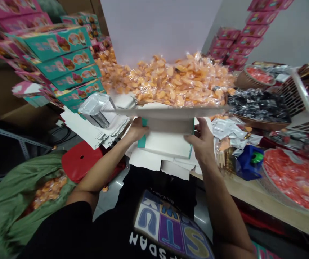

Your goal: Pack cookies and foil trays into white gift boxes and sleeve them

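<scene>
A cardboard box (168, 140), white inside with teal edges, lies in front of me with its inside facing up. My left hand (137, 130) grips its left side, fingers closed at the teal edge. On the right side my right hand (201, 138) holds the box, thumb over the near part and fingers behind the wall. A pale flap, blurred, stands along the far side. Beneath the box lie several flat white cardboard sheets (146, 160). A stack of clear plastic trays (96, 108) stands on more cardboard sheets to the left.
Orange wrapped pieces (170, 79) are heaped behind the box. Teal printed boxes (65, 61) are stacked left; pink boxes (257, 30) rise right. Black packets (259, 106), silver sachets (226, 129) and a basket of red packets (295, 176) sit right. A red stool (83, 160) stands below left.
</scene>
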### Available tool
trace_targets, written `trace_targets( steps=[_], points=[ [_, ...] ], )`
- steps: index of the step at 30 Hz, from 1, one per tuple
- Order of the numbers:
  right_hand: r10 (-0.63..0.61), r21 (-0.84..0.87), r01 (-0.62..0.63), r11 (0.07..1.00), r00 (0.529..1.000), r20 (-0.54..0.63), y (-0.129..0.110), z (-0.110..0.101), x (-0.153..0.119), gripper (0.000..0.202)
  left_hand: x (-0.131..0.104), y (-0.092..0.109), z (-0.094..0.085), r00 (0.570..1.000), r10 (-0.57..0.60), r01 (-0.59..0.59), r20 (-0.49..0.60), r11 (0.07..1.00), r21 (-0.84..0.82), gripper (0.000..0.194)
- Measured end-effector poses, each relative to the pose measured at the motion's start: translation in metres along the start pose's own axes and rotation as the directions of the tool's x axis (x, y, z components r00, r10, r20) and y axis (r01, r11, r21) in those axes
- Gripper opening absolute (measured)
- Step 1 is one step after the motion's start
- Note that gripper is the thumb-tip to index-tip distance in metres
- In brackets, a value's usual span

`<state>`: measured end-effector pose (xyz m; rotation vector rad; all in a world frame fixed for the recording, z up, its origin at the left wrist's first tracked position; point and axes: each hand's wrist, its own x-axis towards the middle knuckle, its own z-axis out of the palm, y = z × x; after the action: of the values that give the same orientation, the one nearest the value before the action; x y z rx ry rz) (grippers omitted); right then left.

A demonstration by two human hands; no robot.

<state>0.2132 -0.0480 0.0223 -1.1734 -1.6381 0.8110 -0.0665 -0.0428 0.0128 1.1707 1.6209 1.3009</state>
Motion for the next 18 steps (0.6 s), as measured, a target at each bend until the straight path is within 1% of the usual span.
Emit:
trace_targets(
  steps=[2, 3, 5, 7, 9, 10, 13, 16, 18],
  points=[
    [-0.002, 0.010, 0.003, 1.000, 0.995, -0.100, -0.009, 0.005, -0.004, 0.073, 0.002, 0.003, 0.001, 0.999, 0.012, -0.017, 0.049, 0.994, 0.108, 0.035],
    [-0.003, 0.013, 0.005, 1.000, 0.989, -0.149, -0.013, 0.006, -0.004, 0.072, 0.001, 0.005, 0.002, 0.998, 0.021, -0.030, 0.063, 0.989, 0.143, 0.035],
    [0.009, 0.036, 0.000, 0.999, 0.970, -0.243, -0.016, 0.005, -0.001, 0.071, -0.004, 0.007, 0.004, 0.995, 0.033, -0.050, 0.097, 0.983, 0.177, 0.026],
    [0.029, 0.051, -0.015, 0.999, 0.956, -0.293, -0.014, 0.000, 0.006, 0.074, -0.011, 0.008, 0.004, 0.979, 0.033, -0.071, 0.200, 0.979, 0.190, 0.018],
    [0.047, 0.037, -0.038, 0.999, 0.956, -0.289, -0.009, -0.005, 0.013, 0.079, -0.017, 0.010, 0.003, 0.959, 0.041, -0.111, 0.282, 0.965, 0.239, 0.016],
    [0.058, 0.030, -0.052, 0.998, 0.959, -0.276, -0.007, -0.007, 0.016, 0.081, -0.020, 0.011, 0.002, 0.955, 0.049, -0.136, 0.293, 0.949, 0.283, 0.016],
    [0.099, 0.035, -0.094, 0.995, 0.965, -0.242, -0.004, -0.007, 0.019, 0.085, -0.025, 0.018, 0.002, 0.968, 0.076, -0.173, 0.239, 0.892, 0.418, 0.017],
    [0.123, 0.023, -0.121, 0.992, 0.970, -0.208, -0.005, -0.002, 0.018, 0.082, -0.028, 0.028, 0.001, 0.963, 0.044, -0.180, 0.267, 0.840, 0.511, 0.016],
    [0.139, -0.002, -0.141, 0.990, 0.979, -0.152, -0.005, -0.002, 0.018, 0.081, -0.024, 0.033, 0.001, 0.963, 0.003, -0.173, 0.268, 0.769, 0.616, 0.015]
  ],
)
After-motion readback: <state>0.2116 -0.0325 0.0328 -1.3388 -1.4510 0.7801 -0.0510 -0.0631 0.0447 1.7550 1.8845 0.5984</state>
